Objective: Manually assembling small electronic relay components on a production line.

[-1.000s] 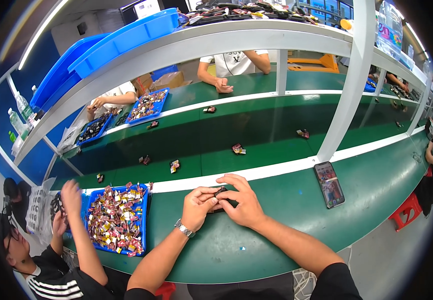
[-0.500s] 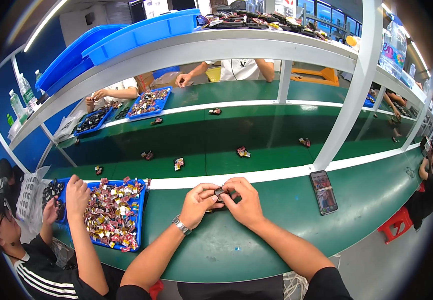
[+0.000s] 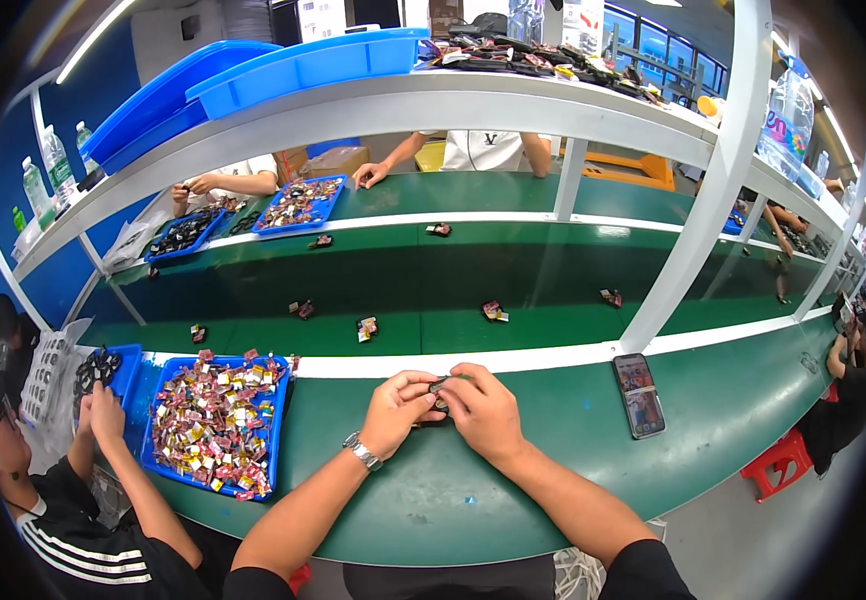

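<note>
Both my hands meet above the green worktop, fingers closed around one small black part [image 3: 440, 392]. My left hand [image 3: 396, 412], with a metal watch at its wrist, pinches it from the left. From the other side, my right hand [image 3: 485, 412] has thumb and fingertips pressed on its top. Most of the part is covered by my fingers, so its exact kind cannot be made out. To the left of my hands lies a blue tray [image 3: 278, 440] heaped with small pink, yellow and silver pieces [image 3: 215, 420].
A phone [image 3: 640, 397] lies right of my hands. Beyond the white rail [image 3: 553, 357], small assemblies [image 3: 367, 329] dot a green strip. A co-worker's hands [image 3: 103, 412] are at a blue tray of black parts [image 3: 96, 370]. An upright post [image 3: 698, 190] carries the shelf overhead.
The co-worker on the left has lowered a raised hand from beside the pink-piece tray to the black parts. My view has shifted slightly; my hands keep nearly the same grip.
</note>
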The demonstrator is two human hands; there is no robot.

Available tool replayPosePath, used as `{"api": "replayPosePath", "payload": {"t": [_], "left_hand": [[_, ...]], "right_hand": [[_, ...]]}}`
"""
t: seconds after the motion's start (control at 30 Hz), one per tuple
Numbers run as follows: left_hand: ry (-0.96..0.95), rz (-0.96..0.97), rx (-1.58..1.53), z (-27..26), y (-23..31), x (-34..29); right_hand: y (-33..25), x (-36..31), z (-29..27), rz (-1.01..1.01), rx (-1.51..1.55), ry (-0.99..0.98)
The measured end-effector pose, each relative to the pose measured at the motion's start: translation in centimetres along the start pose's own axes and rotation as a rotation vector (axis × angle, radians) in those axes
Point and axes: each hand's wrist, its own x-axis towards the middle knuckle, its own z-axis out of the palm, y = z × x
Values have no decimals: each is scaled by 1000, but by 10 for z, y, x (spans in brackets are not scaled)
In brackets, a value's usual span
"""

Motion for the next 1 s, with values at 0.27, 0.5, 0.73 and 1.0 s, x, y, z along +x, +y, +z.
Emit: {"api": "replayPosePath", "payload": {"t": [0.27, 0.5, 0.73, 1.0], "left_hand": [[15, -5, -23, -1, -3, 1], [6, -3, -30, 3, -6, 2], [75, 47, 47, -1, -2, 15], [154, 62, 484, -20, 39, 125]], "right_hand": [[4, -1, 0, -125, -33, -47], [5, -6, 2, -94, -85, -11], [-1, 8, -28, -89, 79, -145], [139, 7, -246, 154, -217, 328]]}}
